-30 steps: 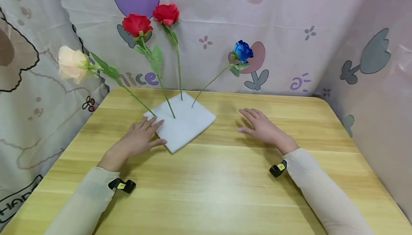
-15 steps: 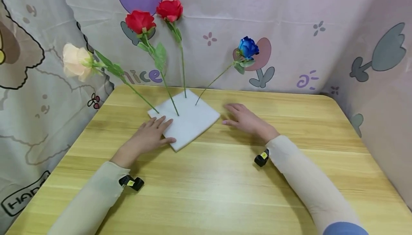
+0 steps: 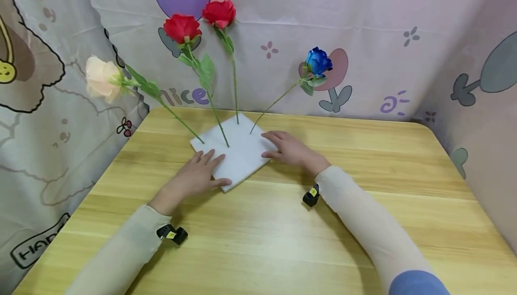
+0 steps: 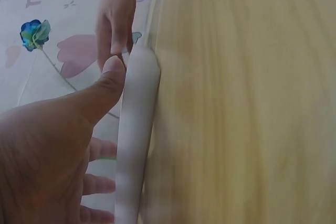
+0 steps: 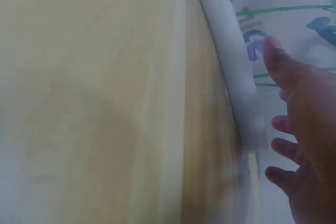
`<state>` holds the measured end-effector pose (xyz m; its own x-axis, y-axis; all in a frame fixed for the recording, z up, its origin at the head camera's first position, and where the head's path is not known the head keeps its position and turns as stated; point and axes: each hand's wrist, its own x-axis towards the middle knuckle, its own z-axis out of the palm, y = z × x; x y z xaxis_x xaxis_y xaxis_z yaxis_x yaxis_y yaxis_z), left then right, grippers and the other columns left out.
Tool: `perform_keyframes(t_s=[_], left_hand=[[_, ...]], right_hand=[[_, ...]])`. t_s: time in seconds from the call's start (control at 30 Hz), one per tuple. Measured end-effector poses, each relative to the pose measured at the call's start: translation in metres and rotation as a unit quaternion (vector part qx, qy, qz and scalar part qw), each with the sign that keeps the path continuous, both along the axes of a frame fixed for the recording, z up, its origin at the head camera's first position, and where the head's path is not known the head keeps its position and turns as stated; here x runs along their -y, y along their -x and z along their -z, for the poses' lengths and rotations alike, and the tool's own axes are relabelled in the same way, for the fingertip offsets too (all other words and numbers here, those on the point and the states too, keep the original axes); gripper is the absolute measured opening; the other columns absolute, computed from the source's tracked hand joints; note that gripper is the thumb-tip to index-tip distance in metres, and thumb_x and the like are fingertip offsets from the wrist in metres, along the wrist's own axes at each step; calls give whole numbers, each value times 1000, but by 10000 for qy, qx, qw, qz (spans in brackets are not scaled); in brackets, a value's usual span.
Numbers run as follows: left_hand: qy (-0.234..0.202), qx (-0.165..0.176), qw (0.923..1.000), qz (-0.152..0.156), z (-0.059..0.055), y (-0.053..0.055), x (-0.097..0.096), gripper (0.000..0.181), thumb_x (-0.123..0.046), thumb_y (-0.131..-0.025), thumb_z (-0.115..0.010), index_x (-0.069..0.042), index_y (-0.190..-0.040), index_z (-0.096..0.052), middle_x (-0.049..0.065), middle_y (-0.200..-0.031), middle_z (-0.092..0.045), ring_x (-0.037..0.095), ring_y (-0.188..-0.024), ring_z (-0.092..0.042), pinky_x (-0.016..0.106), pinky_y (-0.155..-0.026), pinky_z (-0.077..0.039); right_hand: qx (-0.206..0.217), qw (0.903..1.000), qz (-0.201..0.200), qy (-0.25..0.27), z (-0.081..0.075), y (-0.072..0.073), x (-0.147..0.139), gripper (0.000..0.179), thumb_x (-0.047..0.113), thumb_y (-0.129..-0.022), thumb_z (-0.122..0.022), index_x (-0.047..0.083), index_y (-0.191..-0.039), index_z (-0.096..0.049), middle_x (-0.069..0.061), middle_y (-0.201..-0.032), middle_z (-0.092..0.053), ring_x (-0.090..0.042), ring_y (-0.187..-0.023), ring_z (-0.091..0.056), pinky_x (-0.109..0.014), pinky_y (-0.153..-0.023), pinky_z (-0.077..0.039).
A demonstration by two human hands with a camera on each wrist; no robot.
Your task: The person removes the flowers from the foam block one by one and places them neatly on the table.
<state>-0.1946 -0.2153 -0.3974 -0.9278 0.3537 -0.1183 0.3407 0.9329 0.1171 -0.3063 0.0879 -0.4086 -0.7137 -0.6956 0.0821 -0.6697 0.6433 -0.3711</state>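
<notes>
A square white foam board [image 3: 242,165] lies on the table, one corner toward me. Four artificial roses rise from it on green stems: a cream rose [image 3: 102,79] leaning far left, two red roses [image 3: 181,28] near the middle, and a blue rose [image 3: 319,61] leaning right. My left hand [image 3: 194,176], fingers spread, overlaps the board's near left edge; its thumb lies along that edge. On the opposite side my right hand [image 3: 291,151] has its fingertips over the right corner, fingers nearly straight. In the right wrist view the right hand's fingers [image 5: 283,148] appear beside the board's edge.
The wooden table [image 3: 274,241] backs onto a printed curtain [image 3: 262,79], which also hangs at the left and right. The red and cream stems stand close to the left hand. A small black camera [image 3: 173,235] sits on the left wrist, another [image 3: 311,196] on the right.
My right hand has moved left from the bare tabletop to the board's right corner. The left hand has shifted slightly right, further over the board's edge. The view has turned a little left.
</notes>
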Motion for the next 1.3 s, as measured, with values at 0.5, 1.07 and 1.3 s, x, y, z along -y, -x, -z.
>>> perform_keyframes(t_s=[0.5,1.07,1.3], left_hand=[[26,47,10000,18,1,-10,-10,93,-74,-87,-47,-8,-153,-33,28,-155,-22,55,-138,-20,62,-113,-17],[-281,276,9988,294,-4,-11,-14,99,-74,-85,-52,-6,-154,-28,29,-157,-15,57,-138,-11,64,-111,-21],[-311,305,9974,574,-5,-10,-12,99,-73,-85,-53,-7,-154,-28,28,-157,-15,57,-139,-10,64,-111,-22]], right_hand=[[370,9926,-446,-1067,-4,1,26,71,62,-96,-43,28,-156,-25,-3,-162,-16,-24,-147,-16,-40,-117,-23],[290,9912,-276,-1259,-10,-20,12,72,63,-97,-39,25,-156,-24,-6,-163,-14,-27,-148,-13,-42,-118,-21],[322,9922,-257,-1177,-9,-26,2,80,67,-91,-50,25,-155,-28,-7,-162,-16,-32,-146,-17,-45,-117,-22]])
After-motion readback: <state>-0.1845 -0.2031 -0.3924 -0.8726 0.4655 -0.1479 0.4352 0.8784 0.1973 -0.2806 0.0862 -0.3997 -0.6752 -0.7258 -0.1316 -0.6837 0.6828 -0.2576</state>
